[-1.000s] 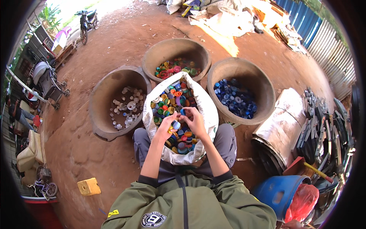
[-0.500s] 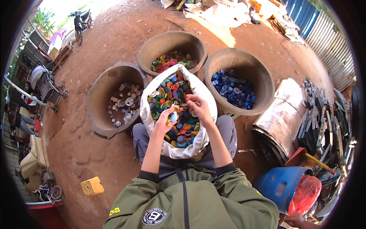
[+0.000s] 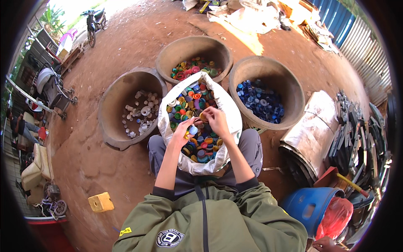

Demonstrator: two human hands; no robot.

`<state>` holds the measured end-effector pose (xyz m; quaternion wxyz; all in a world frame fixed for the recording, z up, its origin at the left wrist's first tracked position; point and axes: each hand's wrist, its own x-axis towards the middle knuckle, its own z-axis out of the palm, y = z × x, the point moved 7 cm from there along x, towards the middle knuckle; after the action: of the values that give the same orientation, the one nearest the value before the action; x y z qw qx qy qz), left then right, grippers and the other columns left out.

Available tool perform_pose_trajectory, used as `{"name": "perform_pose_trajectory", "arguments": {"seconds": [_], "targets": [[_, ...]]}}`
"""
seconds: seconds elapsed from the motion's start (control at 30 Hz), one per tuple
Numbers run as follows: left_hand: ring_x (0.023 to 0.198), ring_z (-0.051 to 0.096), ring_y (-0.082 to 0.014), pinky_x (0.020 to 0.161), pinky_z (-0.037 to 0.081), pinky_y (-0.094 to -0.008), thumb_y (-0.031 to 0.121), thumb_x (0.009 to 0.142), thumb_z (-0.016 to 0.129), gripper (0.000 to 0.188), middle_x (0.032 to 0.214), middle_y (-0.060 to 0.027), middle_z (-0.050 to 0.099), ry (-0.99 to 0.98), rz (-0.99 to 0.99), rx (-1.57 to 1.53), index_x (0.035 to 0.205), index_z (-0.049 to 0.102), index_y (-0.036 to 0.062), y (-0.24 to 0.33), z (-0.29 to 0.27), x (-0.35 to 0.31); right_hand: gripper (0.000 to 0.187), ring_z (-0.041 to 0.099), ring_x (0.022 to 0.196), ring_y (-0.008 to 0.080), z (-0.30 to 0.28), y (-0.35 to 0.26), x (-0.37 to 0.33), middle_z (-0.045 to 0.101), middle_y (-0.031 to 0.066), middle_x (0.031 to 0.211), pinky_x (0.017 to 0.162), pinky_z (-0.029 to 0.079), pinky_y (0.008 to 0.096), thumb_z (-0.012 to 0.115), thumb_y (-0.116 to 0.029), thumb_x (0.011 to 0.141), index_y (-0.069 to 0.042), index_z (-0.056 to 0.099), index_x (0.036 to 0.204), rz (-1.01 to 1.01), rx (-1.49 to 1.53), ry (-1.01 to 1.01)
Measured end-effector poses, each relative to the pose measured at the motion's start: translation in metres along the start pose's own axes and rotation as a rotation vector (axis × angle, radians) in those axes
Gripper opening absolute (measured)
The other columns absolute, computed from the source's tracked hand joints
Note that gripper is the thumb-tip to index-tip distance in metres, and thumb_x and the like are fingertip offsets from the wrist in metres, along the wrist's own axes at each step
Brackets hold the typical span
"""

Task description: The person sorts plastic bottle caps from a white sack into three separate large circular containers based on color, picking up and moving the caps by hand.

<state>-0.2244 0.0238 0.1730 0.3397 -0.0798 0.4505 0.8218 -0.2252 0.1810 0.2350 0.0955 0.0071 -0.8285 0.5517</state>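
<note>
Since half a second ago, the right hand (image 3: 216, 120) has come in from the right side toward the left hand (image 3: 183, 132), and its thumb and fingers now pinch a yellow cap (image 3: 203, 116). The left hand is curled around a light-blue cap (image 3: 193, 130); something yellow also shows in it, too covered to tell. Thin detail between the two sets of fingertips is too small to make out.

Below both hands, loose caps (image 3: 196, 96) of many colours fill a white sack (image 3: 231, 111), which stands open between the knees (image 3: 252, 148). Around its far side sit three tubs: the left tub (image 3: 114, 103) holds white caps (image 3: 145, 111), the far tub (image 3: 184, 47) mostly red, yellow and green caps (image 3: 195, 70), and the right tub (image 3: 291, 98) blue caps (image 3: 257, 102).

Farther out, a yellow block (image 3: 100, 202) lies near left on the ground. Near right, a blue barrel (image 3: 303, 208) lies tipped with a red bag (image 3: 336, 215) at its mouth, another person's hand (image 3: 325, 243) just beside. Beyond the barrel are a white roll (image 3: 312, 126) and a heap of dark strips (image 3: 351, 140).
</note>
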Motion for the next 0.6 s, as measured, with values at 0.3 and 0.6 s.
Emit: {"name": "perform_pose_trajectory", "arguments": {"seconds": [0.3,0.6], "targets": [[0.073,0.058,-0.0117,0.039,0.032,-0.0179,0.016,0.090,0.055,0.030,0.104,-0.0123,0.064,0.038,-0.041,-0.319,0.114,0.058,-0.0005,-0.009,-0.028,0.005,0.029,0.069,0.091,0.0225,-0.028,-0.025,0.160,0.068,0.0183,0.103,0.080,0.056,0.0309,0.051,-0.015,0.099,0.009,0.057,0.115,0.102,0.584,0.142],[0.077,0.058,-0.0083,0.041,0.037,-0.0147,0.008,0.090,0.053,0.024,0.101,-0.0095,0.063,0.063,0.090,-0.417,0.112,0.056,-0.0007,0.008,-0.026,0.007,0.024,0.068,0.083,0.0185,0.027,-0.016,0.037,0.070,0.0115,0.094,0.073,0.053,0.0289,0.064,-0.010,0.089,-0.001,0.065,0.112,-0.125,0.237,-0.227]]}}
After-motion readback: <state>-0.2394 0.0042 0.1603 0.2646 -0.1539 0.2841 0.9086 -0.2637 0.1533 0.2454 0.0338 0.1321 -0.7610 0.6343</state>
